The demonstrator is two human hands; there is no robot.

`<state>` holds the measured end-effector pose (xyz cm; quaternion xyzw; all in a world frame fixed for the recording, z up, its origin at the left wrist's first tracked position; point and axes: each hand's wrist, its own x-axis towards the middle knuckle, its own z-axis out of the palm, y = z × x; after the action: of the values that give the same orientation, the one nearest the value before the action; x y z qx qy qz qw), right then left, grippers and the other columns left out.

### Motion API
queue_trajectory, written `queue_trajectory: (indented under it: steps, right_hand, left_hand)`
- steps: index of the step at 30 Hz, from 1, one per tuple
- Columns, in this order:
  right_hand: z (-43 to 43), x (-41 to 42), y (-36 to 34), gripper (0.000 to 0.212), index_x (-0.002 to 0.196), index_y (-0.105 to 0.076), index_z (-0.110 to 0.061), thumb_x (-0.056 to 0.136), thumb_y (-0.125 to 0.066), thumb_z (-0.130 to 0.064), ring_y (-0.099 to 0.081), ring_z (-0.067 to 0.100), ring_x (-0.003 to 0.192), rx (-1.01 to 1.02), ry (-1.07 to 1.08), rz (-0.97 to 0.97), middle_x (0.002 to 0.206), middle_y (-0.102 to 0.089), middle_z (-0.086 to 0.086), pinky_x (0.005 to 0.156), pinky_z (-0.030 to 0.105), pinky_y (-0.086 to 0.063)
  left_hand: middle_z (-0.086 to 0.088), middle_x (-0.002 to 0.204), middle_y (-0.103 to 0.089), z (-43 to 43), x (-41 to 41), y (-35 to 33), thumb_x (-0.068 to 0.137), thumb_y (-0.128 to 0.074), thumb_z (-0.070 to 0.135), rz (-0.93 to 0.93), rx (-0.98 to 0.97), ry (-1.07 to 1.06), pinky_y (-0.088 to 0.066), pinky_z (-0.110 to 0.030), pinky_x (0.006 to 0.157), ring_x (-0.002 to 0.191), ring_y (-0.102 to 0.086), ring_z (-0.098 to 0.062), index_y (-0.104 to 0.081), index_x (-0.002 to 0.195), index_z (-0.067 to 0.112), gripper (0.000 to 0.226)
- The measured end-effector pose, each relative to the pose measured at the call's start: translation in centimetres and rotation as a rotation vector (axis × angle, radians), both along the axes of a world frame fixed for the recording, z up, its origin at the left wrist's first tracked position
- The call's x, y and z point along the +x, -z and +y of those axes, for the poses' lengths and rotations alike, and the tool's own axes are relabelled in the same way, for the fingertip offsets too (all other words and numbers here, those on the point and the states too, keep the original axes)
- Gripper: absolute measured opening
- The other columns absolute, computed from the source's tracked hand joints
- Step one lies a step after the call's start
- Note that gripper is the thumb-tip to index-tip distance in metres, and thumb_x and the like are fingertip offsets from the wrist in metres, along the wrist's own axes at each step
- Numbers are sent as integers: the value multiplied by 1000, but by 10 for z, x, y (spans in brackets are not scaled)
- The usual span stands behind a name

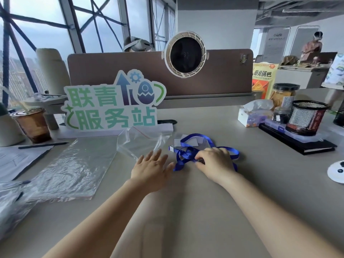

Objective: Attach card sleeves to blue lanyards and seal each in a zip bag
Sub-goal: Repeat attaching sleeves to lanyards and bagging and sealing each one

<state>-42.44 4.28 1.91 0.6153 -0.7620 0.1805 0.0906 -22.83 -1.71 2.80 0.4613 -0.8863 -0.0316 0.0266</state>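
Note:
A blue lanyard [188, 152] lies bunched in loops on the beige desk, partly over a clear card sleeve [188, 141] just behind it. My right hand [216, 162] lies on the lanyard's right part with fingers curled round the strap near its clip. My left hand [151, 167] is spread flat with straight fingers, just left of the lanyard, its fingertips at the near edge of a crumpled clear zip bag [141, 141] with a red seal line. A stack of flat zip bags [78, 164] lies further left.
A standing sign with green characters [111, 105] is behind the bags, and a round fan [186, 54] hangs on the brown divider. An iced drink cup [32, 124] sits left. Tissue box [251, 116], mesh pen holder [306, 117] and black notebook [297, 141] stand right. Paper and pen [42, 145] lie left.

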Motion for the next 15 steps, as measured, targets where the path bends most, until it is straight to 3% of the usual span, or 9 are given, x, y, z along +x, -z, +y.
queue_trajectory:
  steps: [3,6,11,15]
  right_hand:
    - [2,-11,-1,19,100,-65,-26,88,-50,-30,-56,20,101,-45,117,43,103,-66,-5,86,30,-31]
    - [7,-23,-1,18,99,-62,-21,91,-47,-26,-57,24,100,-82,192,25,104,-65,-2,81,30,-33]
    - [9,-26,0,13,99,-61,-21,92,-51,-26,-59,19,90,-192,150,-336,101,-64,-4,75,29,-44]
    - [13,-26,-6,8,95,-62,-19,90,-57,-23,-58,15,81,-297,125,-520,89,-62,-8,70,25,-39]
  left_hand:
    - [1,150,-31,6,-1,-2,95,-23,57,-71,-131,-96,-28,-39,105,134,-30,-28,-41,134,28,52]
    - [8,129,-50,20,-8,-2,96,-31,50,-42,-319,-56,-33,-32,91,118,-39,-22,-53,122,28,41]
    - [6,135,-48,20,-26,5,96,-38,38,195,-65,24,-40,-34,91,119,-40,-24,-50,128,24,36]
    - [-1,150,-30,11,-40,5,96,-40,29,269,57,72,-28,-34,105,132,-31,-27,-32,140,15,46]
